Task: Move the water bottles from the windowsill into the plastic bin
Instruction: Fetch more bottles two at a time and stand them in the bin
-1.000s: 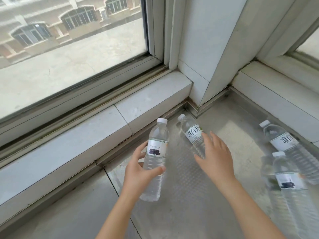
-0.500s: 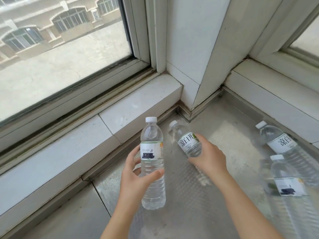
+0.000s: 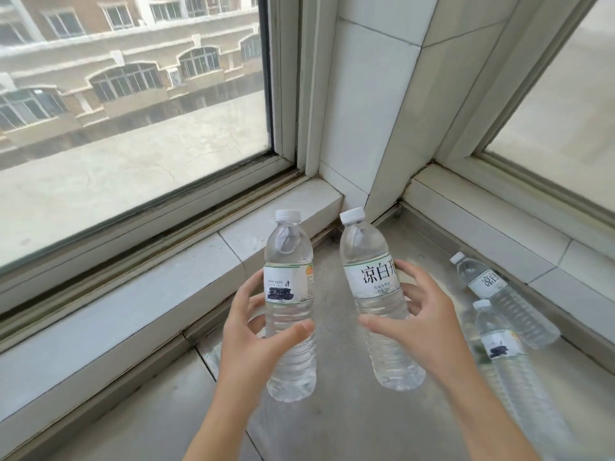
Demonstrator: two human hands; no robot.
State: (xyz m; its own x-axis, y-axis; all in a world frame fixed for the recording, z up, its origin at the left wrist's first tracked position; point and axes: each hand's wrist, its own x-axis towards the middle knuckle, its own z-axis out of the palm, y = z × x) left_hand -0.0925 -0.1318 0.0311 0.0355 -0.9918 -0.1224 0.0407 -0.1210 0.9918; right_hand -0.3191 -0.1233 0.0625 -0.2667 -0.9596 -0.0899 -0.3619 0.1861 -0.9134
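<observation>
Left hand (image 3: 256, 331) curls its grip round the left bottle (image 3: 290, 307), and right hand (image 3: 419, 324) curls its grip round the right bottle (image 3: 377, 297); both bottles are upright and clear of the windowsill (image 3: 336, 424), near its far corner. Two more bottles (image 3: 506, 311) lie on the sill at right, and the plastic bin is out of view. Risk: both holds sit at mid-body on smooth, water-filled plastic, so a quick turn toward the unseen bin could let one slip, or swing it into the lying pair.
</observation>
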